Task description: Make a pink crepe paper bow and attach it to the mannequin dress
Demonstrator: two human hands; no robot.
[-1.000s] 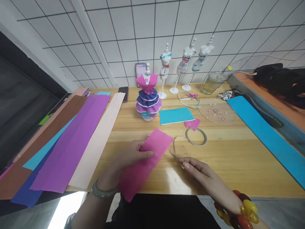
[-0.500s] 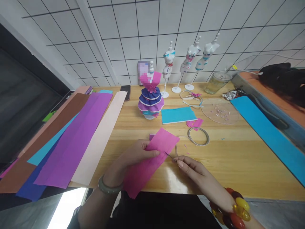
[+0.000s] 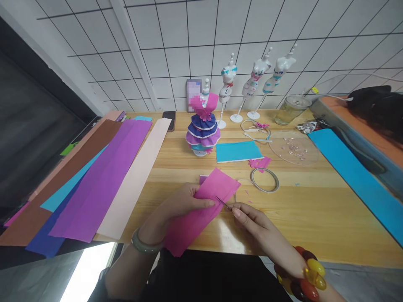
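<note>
A folded strip of pink crepe paper (image 3: 220, 182) slants over the table's front edge. My left hand (image 3: 182, 203) pinches it from the left, thumb on top and fingers mostly hidden beneath. From the right, my right hand (image 3: 253, 219) grips a slim pointed metal tool that looks like small scissors (image 3: 223, 202); its handle is hidden in the fingers. The dark tip lies over the paper near my left thumb. Behind the paper stands a small dress form (image 3: 203, 132) in a tiered blue, purple and pink paper dress. A folded turquoise paper (image 3: 239, 152) lies beside it.
Long paper strips (image 3: 103, 176) cover the left side. A tape roll (image 3: 265, 180), pink scraps (image 3: 261, 162), a clear dish with beads (image 3: 292, 149) and a blue strip (image 3: 352, 180) lie right. White dress forms (image 3: 228, 79), phones (image 3: 170, 119) and a glass jar (image 3: 291, 110) stand behind.
The view has shifted slightly, so the scene sits a little to the right. The tool's tip has moved slightly further over the pink paper, towards my left thumb. Both hands keep their hold.
</note>
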